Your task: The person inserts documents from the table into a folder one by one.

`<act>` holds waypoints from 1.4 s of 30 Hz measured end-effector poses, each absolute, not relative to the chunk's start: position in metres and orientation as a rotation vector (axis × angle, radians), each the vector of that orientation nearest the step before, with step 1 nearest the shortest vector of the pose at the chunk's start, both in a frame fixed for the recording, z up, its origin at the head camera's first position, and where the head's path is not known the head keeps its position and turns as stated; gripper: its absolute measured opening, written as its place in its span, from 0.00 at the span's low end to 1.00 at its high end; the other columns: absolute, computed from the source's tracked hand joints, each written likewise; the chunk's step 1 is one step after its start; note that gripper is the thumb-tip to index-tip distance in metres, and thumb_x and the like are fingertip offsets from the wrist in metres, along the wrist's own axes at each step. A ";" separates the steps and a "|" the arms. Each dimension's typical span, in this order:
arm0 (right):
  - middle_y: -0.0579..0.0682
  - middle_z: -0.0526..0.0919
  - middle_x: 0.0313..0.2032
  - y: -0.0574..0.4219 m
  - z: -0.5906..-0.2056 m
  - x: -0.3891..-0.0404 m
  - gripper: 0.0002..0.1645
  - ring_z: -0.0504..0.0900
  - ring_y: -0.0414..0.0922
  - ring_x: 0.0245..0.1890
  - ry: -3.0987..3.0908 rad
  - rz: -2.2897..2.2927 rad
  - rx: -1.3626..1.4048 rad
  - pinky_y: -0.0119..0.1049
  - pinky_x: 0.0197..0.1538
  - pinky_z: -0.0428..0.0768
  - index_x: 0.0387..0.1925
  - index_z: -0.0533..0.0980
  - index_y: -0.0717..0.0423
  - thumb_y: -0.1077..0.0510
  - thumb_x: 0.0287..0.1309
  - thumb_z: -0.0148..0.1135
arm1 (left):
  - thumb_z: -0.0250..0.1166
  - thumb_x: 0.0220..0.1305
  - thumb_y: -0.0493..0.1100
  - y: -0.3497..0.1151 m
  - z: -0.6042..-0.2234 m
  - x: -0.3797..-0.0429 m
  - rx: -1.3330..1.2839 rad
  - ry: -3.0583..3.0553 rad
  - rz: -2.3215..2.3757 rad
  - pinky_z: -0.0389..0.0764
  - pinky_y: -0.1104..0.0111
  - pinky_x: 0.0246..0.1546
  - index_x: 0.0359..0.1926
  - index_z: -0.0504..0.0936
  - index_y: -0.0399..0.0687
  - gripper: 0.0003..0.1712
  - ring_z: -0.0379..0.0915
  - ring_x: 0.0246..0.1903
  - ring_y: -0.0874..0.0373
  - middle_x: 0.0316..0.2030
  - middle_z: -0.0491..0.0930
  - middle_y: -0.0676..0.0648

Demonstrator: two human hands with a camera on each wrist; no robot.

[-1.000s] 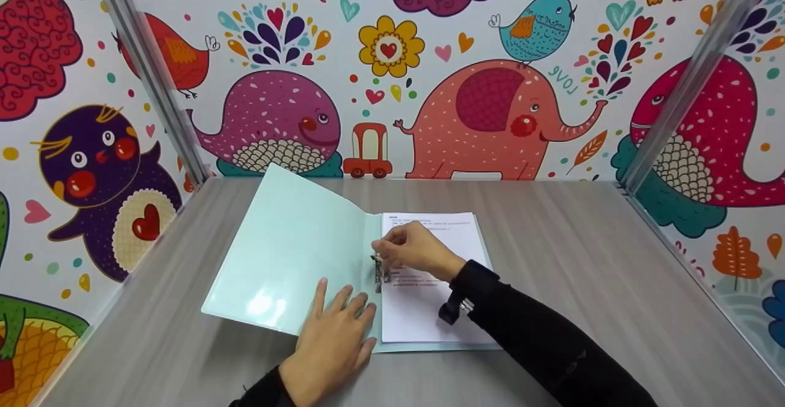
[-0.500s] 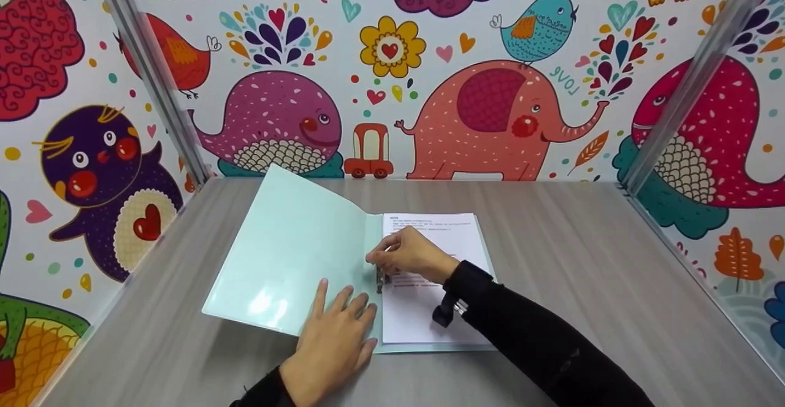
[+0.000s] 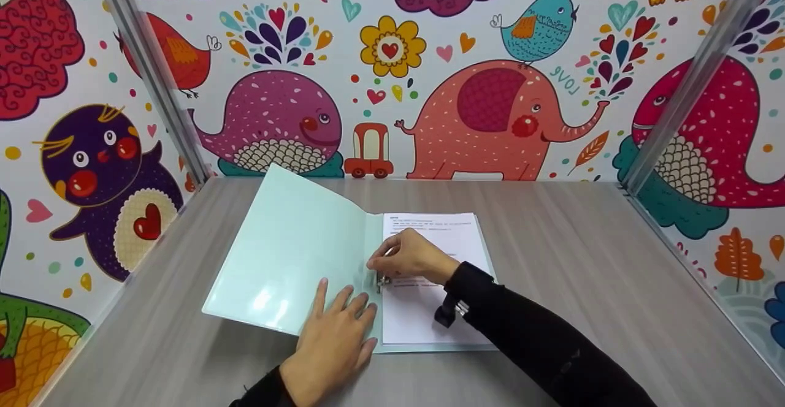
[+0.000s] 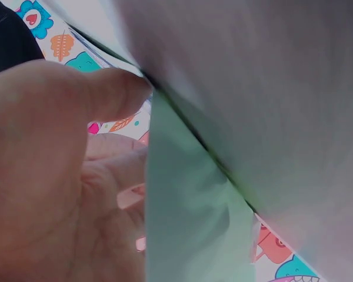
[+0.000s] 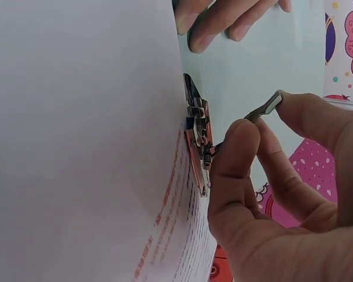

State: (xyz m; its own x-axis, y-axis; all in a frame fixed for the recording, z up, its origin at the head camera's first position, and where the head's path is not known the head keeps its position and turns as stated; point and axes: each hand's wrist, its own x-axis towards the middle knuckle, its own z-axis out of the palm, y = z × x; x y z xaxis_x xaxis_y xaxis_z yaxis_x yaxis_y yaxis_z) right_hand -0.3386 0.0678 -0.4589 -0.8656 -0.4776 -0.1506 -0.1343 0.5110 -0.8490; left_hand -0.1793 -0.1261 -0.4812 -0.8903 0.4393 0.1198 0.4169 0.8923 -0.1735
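Observation:
A pale green clip folder (image 3: pixel 294 241) lies open, its cover tilted up on the left side. On its right half rests a stack of printed paper (image 3: pixel 429 315). My right hand (image 3: pixel 417 254) is over the inner edge of the stack, at the metal clip (image 5: pixel 197 129) by the spine. Between its fingertips it pinches the clip's lever (image 5: pixel 265 110), which stands up from the clip in the right wrist view. My left hand (image 3: pixel 334 339) lies with fingers spread on the lower inside of the cover, near the spine.
The folder sits on a grey wood-grain table (image 3: pixel 552 241). Walls with cartoon animals (image 3: pixel 490 119) enclose the table at the back and both sides, with metal posts (image 3: pixel 153 82) at the corners.
My right hand has shifted slightly left and toward me along the clip, covering more of its upper part. My left hand and the folder stay as they were.

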 end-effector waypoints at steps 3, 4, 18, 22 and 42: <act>0.48 0.94 0.36 0.068 -0.460 -0.338 0.12 0.87 0.39 0.34 2.398 -1.288 -0.526 0.28 0.39 0.85 0.44 0.96 0.54 0.50 0.69 0.86 | 0.73 0.78 0.65 -0.126 -0.482 -0.180 -0.664 -2.894 0.240 0.71 0.29 0.84 0.72 0.88 0.55 0.31 0.78 0.80 0.43 0.73 0.87 0.50; 0.48 0.94 0.36 0.069 -0.460 -0.338 0.12 0.87 0.39 0.34 2.402 -1.285 -0.532 0.28 0.38 0.85 0.44 0.95 0.54 0.50 0.69 0.86 | 0.73 0.78 0.65 -0.126 -0.482 -0.180 -0.663 -2.891 0.243 0.71 0.30 0.85 0.72 0.88 0.55 0.31 0.78 0.80 0.44 0.73 0.87 0.50; 0.49 0.93 0.35 0.068 -0.461 -0.330 0.15 0.88 0.40 0.32 2.536 -1.176 -0.530 0.29 0.35 0.84 0.41 0.92 0.55 0.51 0.64 0.90 | 0.73 0.78 0.65 -0.127 -0.483 -0.181 -0.673 -2.881 0.212 0.71 0.29 0.84 0.71 0.89 0.54 0.31 0.79 0.79 0.44 0.73 0.88 0.50; 0.49 0.93 0.35 0.068 -0.463 -0.326 0.15 0.89 0.41 0.31 2.562 -1.165 -0.513 0.30 0.35 0.87 0.38 0.91 0.55 0.51 0.63 0.91 | 0.73 0.78 0.65 -0.126 -0.482 -0.181 -0.673 -2.902 0.209 0.70 0.28 0.84 0.71 0.89 0.54 0.31 0.78 0.80 0.43 0.74 0.88 0.49; 0.42 0.87 0.25 0.067 -0.472 -0.316 0.16 0.77 0.39 0.27 2.660 -1.128 -0.577 0.32 0.32 0.74 0.28 0.88 0.51 0.54 0.62 0.92 | 0.72 0.79 0.67 -0.126 -0.482 -0.181 -0.656 -2.939 0.248 0.69 0.29 0.86 0.74 0.87 0.57 0.33 0.76 0.82 0.43 0.76 0.86 0.51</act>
